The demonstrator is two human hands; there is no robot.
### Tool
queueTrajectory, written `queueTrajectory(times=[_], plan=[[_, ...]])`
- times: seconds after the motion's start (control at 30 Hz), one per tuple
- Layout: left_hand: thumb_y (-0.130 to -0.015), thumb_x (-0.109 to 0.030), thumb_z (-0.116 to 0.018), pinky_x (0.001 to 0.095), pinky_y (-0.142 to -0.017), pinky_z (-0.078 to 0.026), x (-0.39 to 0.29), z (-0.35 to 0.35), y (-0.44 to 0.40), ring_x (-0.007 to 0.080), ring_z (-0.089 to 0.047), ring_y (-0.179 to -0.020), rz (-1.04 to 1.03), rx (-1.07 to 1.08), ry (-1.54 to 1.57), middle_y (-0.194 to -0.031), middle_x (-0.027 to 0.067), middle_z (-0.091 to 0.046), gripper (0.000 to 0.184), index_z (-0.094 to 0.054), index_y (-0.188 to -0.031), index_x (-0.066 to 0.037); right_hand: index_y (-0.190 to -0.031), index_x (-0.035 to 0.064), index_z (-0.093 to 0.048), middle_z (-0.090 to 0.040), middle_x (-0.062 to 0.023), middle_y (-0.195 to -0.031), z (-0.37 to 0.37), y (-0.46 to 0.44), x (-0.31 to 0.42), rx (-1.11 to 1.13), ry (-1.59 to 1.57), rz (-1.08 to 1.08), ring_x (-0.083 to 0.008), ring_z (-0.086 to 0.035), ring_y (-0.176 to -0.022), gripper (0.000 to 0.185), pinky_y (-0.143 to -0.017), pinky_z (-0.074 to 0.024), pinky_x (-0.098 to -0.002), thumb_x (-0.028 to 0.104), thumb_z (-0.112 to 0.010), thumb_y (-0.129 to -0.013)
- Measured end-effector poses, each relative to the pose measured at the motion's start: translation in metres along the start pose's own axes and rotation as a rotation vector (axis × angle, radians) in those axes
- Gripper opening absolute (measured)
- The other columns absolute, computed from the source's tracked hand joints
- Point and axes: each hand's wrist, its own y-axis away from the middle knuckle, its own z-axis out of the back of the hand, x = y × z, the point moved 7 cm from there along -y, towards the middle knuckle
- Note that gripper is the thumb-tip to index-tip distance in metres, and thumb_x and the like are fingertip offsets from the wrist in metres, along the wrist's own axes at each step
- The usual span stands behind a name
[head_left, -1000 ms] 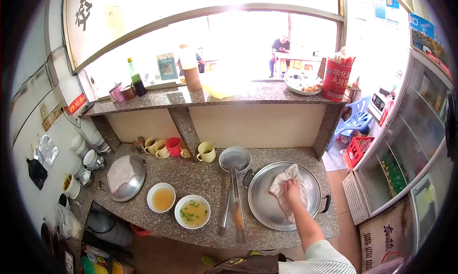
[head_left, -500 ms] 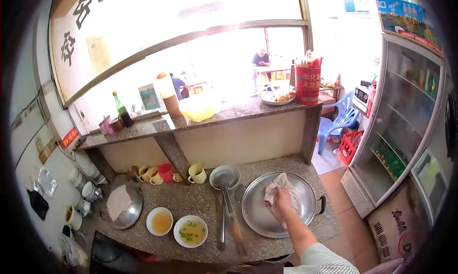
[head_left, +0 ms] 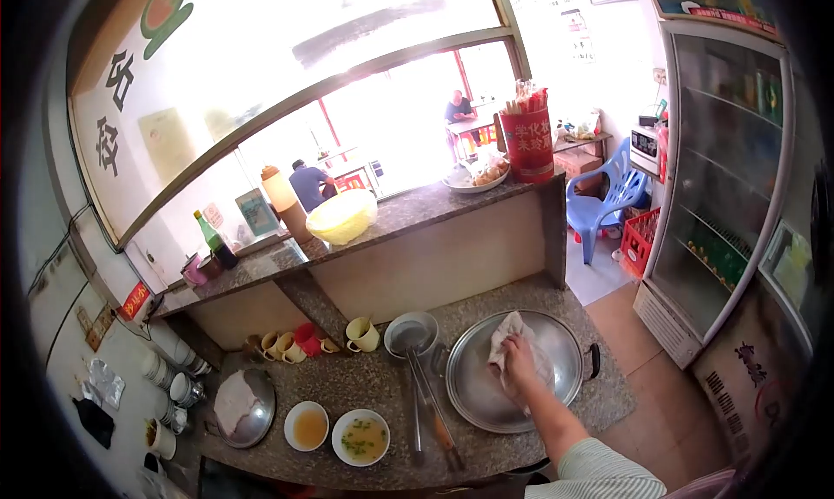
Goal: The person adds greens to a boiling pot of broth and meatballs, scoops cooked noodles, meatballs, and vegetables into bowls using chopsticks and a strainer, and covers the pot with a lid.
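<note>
My right hand (head_left: 519, 361) grips a pale cloth (head_left: 511, 327) that lies bunched on the large round metal lid (head_left: 470, 386) at the right of the stone counter. Its fingers are closed on the cloth, which drapes down under my wrist. Left of the lid, long-handled tools (head_left: 417, 408) rest with their heads in a metal bowl (head_left: 413, 319). Two white bowls stand further left, one with brownish liquid (head_left: 310, 428), one with soup and green bits (head_left: 363, 439). My left hand does not show.
A smaller lid with a cloth (head_left: 261, 419) sits at the far left, near several stacked bowls. Several mugs (head_left: 361, 335) line the back. The ledge holds a yellow basket (head_left: 344, 217) and a red chopstick container (head_left: 527, 143). Two people sit beyond the window.
The view has turned to the right and tilted up, so the scene has shifted. My right hand still holds the cloth on the large lid, with only a small shift there.
</note>
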Motion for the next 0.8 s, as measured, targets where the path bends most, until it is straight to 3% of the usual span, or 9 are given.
queueTrajectory(times=[0.13,0.2,0.3,0.53,0.6,0.8], plan=[[-0.076,-0.027,-0.066,0.0285,-0.073,-0.048,-0.003,0.002,0.002,0.0144,-0.061,-0.079,0.001,0.000,-0.017,-0.086,0.0067,-0.066,0.030,-0.066,-0.099,-0.006,-0.090,0.0053,-0.058,-0.058,-0.0149,-0.093,-0.016,0.008,-0.031,-0.020,0.015,-0.019,-0.0353,-0.052,-0.095,0.018,-0.085,-0.0415,-0.0400,0.005,-0.052,-0.072],[-0.076,-0.027,-0.066,0.0287,-0.073,-0.048,-0.004,0.002,0.002,0.0145,-0.061,-0.079,0.000,0.001,-0.022,-0.086,0.0067,-0.066,0.031,-0.066,-0.099,-0.006,-0.088,0.0051,-0.059,-0.059,-0.0150,-0.090,-0.023,0.011,-0.046,0.032,0.044,-0.139,-0.0352,-0.053,-0.089,0.017,-0.081,-0.0417,-0.0414,0.008,-0.054,-0.073],[-0.076,-0.027,-0.066,0.0290,-0.073,-0.048,-0.002,0.001,0.005,0.0147,-0.061,-0.079,0.002,0.005,-0.025,-0.087,0.0067,-0.066,0.031,-0.066,-0.099,-0.007,-0.088,0.0049,-0.060,-0.059,-0.0149,-0.088,-0.020,0.011,-0.043,0.013,0.056,-0.092,-0.0346,-0.054,-0.086,0.015,-0.079,-0.0420,-0.0412,0.012,-0.055,-0.075],[-0.076,-0.028,-0.065,0.0296,-0.073,-0.048,0.012,-0.005,0.015,0.0151,-0.061,-0.079,0.004,-0.006,-0.017,-0.087,0.0069,-0.066,0.031,-0.066,-0.099,-0.007,-0.089,0.0061,-0.061,-0.059,-0.0135,-0.092,-0.018,0.008,-0.033,0.111,0.112,-0.105,-0.0328,-0.053,-0.089,0.020,-0.081,-0.0410,-0.0402,0.022,-0.058,-0.077],[-0.076,-0.028,-0.065,0.0297,-0.073,-0.048,0.020,-0.009,0.020,0.0152,-0.061,-0.079,0.006,-0.013,-0.008,-0.087,0.0069,-0.066,0.032,-0.066,-0.100,-0.007,-0.092,0.0089,-0.063,-0.058,-0.0112,-0.096,-0.011,0.004,-0.016,0.048,0.218,0.009,-0.0306,-0.052,-0.093,0.024,-0.085,-0.0385,-0.0409,0.026,-0.061,-0.075],[-0.076,-0.029,-0.065,0.0303,-0.074,-0.048,0.057,-0.025,0.045,0.0155,-0.061,-0.080,0.013,-0.044,0.030,-0.087,0.0070,-0.067,0.032,-0.066,-0.100,-0.007,-0.089,0.0107,-0.065,-0.058,-0.0094,-0.096,-0.026,0.008,-0.032,0.195,0.153,0.013,-0.0294,-0.051,-0.094,0.023,-0.086,-0.0377,-0.0403,0.027,-0.062,-0.073]])
